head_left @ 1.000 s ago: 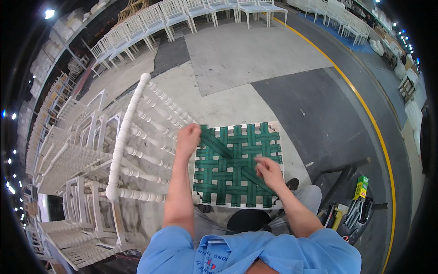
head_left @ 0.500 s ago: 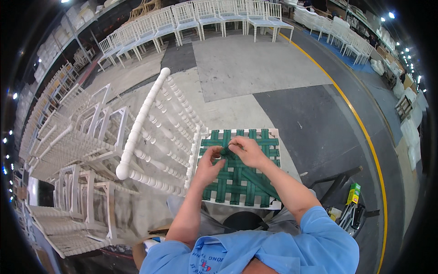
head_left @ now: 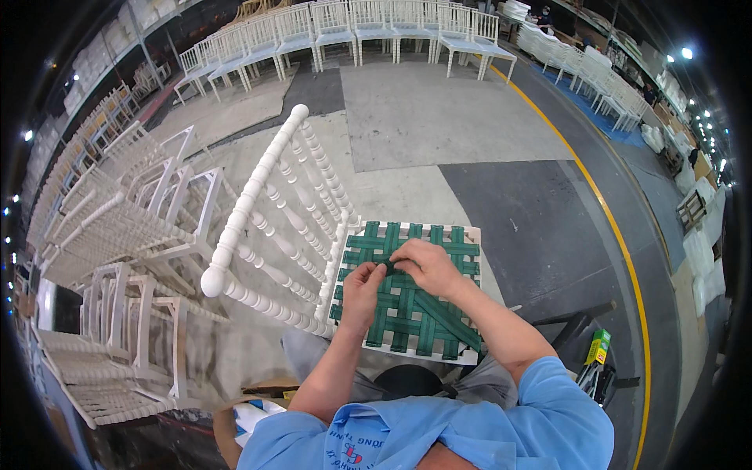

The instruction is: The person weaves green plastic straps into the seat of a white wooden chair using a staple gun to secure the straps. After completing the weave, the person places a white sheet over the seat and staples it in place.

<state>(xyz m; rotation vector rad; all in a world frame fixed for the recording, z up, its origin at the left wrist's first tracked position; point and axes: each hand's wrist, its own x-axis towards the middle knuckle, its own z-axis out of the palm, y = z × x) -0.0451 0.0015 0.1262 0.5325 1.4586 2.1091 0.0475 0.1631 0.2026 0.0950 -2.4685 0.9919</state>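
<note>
In front of me stands a white chair (head_left: 254, 188) with turned, beaded spindles, its back to the left. Green webbing (head_left: 399, 323) is woven in a grid across its seat frame. My left hand (head_left: 363, 291) is closed in a pinch on a strip of green webbing (head_left: 389, 268) over the far-left part of the seat. Just to its right, my right hand (head_left: 429, 268) pinches the same strip, mostly hidden by the fingers. A loose diagonal band (head_left: 446, 317) lies across the weave below my right hand.
Unfinished chair frames (head_left: 149, 211) are stacked close on the left. A row of white chairs (head_left: 337, 27) stands far ahead. On the floor at the right lie a green-and-yellow box (head_left: 598, 347) and dark tools (head_left: 603, 384). A yellow line (head_left: 611, 211) curves along the floor.
My fingertips have drawn closer around the bunched webbing, and my left fingers are more tightly pinched. The whole view has shifted slightly; the chair stays in front of me.
</note>
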